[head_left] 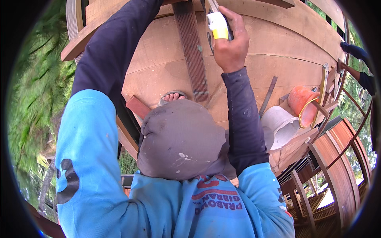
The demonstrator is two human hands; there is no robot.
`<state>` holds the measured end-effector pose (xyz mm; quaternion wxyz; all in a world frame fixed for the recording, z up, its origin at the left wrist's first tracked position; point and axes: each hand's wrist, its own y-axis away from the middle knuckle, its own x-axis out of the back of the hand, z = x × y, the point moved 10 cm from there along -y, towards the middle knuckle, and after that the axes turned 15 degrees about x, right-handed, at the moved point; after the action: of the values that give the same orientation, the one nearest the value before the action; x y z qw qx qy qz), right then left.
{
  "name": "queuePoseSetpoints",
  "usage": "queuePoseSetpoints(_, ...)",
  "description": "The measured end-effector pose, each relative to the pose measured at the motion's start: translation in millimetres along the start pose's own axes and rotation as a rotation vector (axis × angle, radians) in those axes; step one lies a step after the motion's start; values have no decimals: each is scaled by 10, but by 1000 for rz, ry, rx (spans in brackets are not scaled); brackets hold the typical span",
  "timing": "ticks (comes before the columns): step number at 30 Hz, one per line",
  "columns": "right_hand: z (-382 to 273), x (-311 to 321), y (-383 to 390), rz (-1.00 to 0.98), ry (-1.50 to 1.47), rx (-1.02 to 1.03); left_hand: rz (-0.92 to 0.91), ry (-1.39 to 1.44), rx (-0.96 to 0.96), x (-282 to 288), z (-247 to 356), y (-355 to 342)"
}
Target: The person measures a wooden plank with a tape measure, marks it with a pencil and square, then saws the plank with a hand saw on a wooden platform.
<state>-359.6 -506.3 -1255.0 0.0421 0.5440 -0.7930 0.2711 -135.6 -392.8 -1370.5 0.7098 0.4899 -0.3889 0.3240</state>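
My right hand (231, 47) is wrapped round a slim hand tool (218, 24) with a white and yellow band and a dark part beside it. Its pale upper end runs out of the top edge, so I cannot make out its kind. My left forearm (113, 43) reaches up and forward in a dark sleeve. Of my left hand (171, 1) only a sliver shows at the top edge, by the far end of a dark grooved plank (191, 51), and its fingers are hidden. That plank lies lengthwise on the light wooden boards (154, 49).
To the right, a grey bucket (279, 123) and an orange bucket (303, 104) lie tipped beside wood offcuts. My sandalled foot (173, 96) stands near a reddish wood block (137, 106). Another person's arm (356, 51) shows at the far right. Greenery lies beyond the left edge.
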Motion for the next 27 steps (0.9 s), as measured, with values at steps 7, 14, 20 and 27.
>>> queuePoseSetpoints(7, -933, 848, 1599, -49, 78, -254, -40, 27, -21, 74, -45, 21)
queuePoseSetpoints(14, 42, -8, -16, 4, 30, 21, -18, -17, -8, 20, 44, 23)
queuePoseSetpoints(20, -701, 582, 1193, -92, 140, -142, -18, -14, -7, 162, -25, 16)
queuePoseSetpoints(27, -217, 174, 398, -45, 120, -61, 11, -3, -31, 122, 16, 17)
